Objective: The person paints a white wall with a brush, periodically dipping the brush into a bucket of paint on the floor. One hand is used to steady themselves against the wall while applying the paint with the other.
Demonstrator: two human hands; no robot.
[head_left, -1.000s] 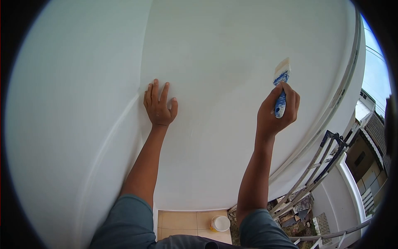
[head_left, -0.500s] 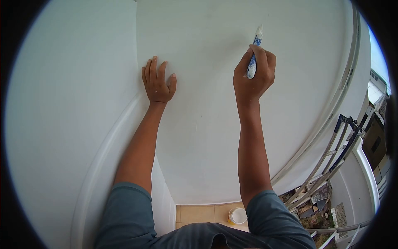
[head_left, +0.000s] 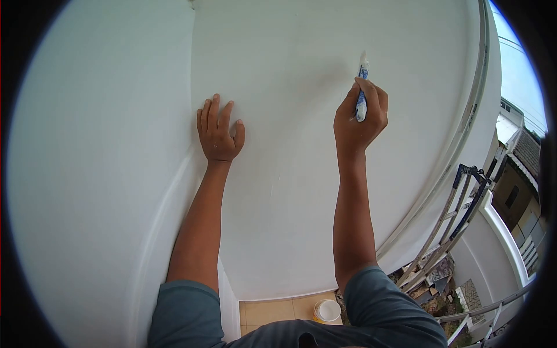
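Observation:
In my right hand is a paintbrush with a blue and white paint-smeared handle, gripped between thumb and fingers. Its white-coated bristles point up and lie against or close to the pale wall. My left hand rests on the same wall with its fingers spread, near the corner where the left wall meets it. Small white specks show on the back of that hand. The brush's shadow and the hand's fall on the wall to the left of the brush.
A white bucket stands on the tiled floor below. To the right, a ladder leans past the wall's edge trim. Rubble lies under it, and a low white wall and buildings are beyond. A moulding runs along the left wall.
The view has tilted upward and turned a little, so both hands sit lower in it. My right hand keeps the brush at the wall; my left stays spread on the wall.

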